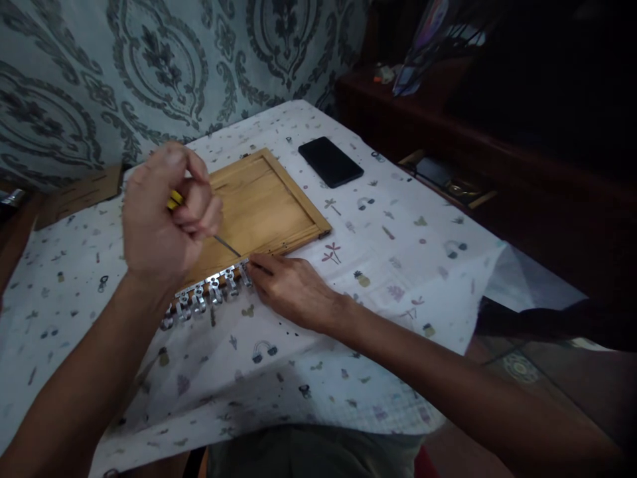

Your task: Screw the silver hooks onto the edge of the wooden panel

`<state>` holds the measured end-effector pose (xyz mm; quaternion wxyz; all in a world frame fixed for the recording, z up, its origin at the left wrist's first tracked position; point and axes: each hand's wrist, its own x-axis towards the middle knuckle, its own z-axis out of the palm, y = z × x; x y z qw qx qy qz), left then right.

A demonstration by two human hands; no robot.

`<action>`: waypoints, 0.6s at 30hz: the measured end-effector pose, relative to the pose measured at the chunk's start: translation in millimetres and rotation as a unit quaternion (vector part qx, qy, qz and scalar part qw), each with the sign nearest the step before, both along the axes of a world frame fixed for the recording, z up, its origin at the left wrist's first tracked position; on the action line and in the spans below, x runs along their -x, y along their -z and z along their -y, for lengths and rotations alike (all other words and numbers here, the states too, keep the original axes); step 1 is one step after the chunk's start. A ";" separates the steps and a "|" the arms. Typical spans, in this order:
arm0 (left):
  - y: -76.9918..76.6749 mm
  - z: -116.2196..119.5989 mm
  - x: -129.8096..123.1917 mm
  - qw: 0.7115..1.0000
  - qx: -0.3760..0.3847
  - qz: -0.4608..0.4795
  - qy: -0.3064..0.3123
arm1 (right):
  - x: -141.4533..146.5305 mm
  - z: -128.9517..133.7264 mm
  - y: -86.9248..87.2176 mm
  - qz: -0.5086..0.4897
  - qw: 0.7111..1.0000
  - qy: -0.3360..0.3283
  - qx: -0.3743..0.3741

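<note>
My left hand (166,206) is closed around the yellow handle of a screwdriver (227,246). Its thin metal shaft slants down to the right, and the tip meets or nearly meets the right end of a silver hook rail (213,279). That rail, with several metal hooks, lies along the near edge of a framed wooden board (259,199). My right hand (293,289) presses at the rail's right end and the board's edge, fingers curled together; the fingertips are partly hidden. My left hand and forearm cover the board's left part.
A black smartphone (331,161) lies beyond the board on the patterned white tablecloth (388,265). Flat brown cardboard (82,196) is at the far left, against the patterned wall covering (159,60). Dark wooden furniture (398,119) with an open drawer stands at the right.
</note>
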<state>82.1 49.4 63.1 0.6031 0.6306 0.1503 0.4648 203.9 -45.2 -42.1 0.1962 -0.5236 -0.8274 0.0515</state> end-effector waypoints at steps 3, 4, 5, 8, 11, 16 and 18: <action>-3.9 4.3 0.1 0.999 -0.019 0.019 -0.045 | -0.2 0.4 -3.2 0.005 1.000 0.000 0.007; -2.6 7.5 -0.2 0.998 -0.019 0.012 -0.060 | -0.3 0.6 -4.1 0.005 1.000 -0.001 0.010; -0.2 11.1 -0.6 0.997 -0.015 0.004 -0.074 | -0.4 0.7 -4.8 0.005 1.000 -0.002 0.012; 9.3 20.4 -1.5 0.995 0.008 -0.011 -0.096 | -0.8 0.7 -4.6 0.001 1.000 -0.005 0.011; 14.5 23.1 -1.6 0.995 0.011 -0.002 -0.103 | -0.7 0.4 -2.4 -0.007 1.000 -0.004 0.004; 14.8 21.3 -1.3 0.993 0.002 -0.003 -0.114 | 0.1 0.3 -0.8 -0.003 1.000 -0.002 0.004; 15.8 21.2 -1.5 0.993 0.004 -0.001 -0.118 | 0.1 0.2 -0.5 0.002 1.000 -0.001 0.007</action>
